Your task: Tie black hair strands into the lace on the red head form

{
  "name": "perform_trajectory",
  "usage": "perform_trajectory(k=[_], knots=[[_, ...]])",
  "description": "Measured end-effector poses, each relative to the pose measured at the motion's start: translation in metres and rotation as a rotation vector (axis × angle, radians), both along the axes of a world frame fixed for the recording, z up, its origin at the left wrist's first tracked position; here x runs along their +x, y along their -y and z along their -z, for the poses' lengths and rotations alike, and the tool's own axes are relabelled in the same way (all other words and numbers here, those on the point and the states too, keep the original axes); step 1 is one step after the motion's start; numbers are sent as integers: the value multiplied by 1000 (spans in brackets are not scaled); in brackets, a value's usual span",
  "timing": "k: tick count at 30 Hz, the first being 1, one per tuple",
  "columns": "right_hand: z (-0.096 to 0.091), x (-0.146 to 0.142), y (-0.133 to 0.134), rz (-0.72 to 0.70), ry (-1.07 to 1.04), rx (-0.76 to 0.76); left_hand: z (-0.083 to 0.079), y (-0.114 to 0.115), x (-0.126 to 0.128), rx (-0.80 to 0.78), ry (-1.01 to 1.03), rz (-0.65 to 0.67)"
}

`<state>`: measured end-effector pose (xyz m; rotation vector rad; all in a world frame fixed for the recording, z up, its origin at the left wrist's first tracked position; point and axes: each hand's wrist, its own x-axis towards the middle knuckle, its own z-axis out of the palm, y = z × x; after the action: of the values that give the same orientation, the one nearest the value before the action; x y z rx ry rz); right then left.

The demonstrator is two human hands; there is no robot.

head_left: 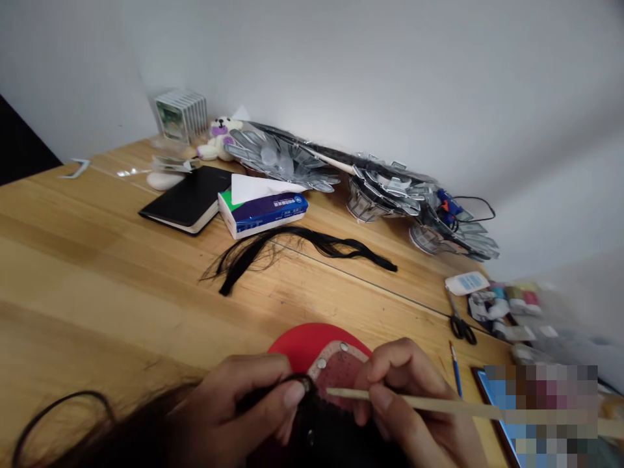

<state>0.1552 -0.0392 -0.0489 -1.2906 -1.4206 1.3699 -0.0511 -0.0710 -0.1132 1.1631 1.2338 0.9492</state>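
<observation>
Head view, logged from the hands outward, as we find them.

Item 1: left hand point(238, 403), fingers curled and thumb pressed against them, pinching a thin lock of black hair point(273, 392).

Item 2: right hand point(404, 403), thumb and fingers closed, pinching a slender wooden stick point(439, 403). We note its long axis lying nearly level across the view, its tip pointing left and stopping just short of the left hand's pinch. The right hand is the nearer to the stick, the left to the lock.

Item 3: between the hands, a pink oval backing point(336, 377) with a pale rim and small metal studs point(344, 346), set over a red rounded mat point(302, 344). A dark mass of hair point(322, 439) fills the foreground below.

Item 4: farther out on the wooden table point(97, 260), a loose hank of black hair point(292, 250) lying lengthwise across the boards.

Item 5: to the right, black-handled scissors point(461, 327) and a blue paintbrush point(455, 370).

Item 6: along the wall, a tissue packet point(263, 211), a black notebook point(188, 198), a plush toy point(219, 140) and silvery fan-shaped ornaments point(280, 159).
</observation>
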Motion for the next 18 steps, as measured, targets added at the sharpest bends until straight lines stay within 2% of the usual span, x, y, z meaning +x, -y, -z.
perform_trajectory(k=[3,8,12,18], knots=[[0,4,-4,-69,32,17,-7,-7,2,-21,-70,95],[1,5,-6,-104,65,22,-25,-17,10,-21,-107,191],[0,5,-5,-116,45,8,-32,-21,15,-8,-268,160],[2,4,-6,-110,24,-5,-33,-17,17,60,-469,91]])
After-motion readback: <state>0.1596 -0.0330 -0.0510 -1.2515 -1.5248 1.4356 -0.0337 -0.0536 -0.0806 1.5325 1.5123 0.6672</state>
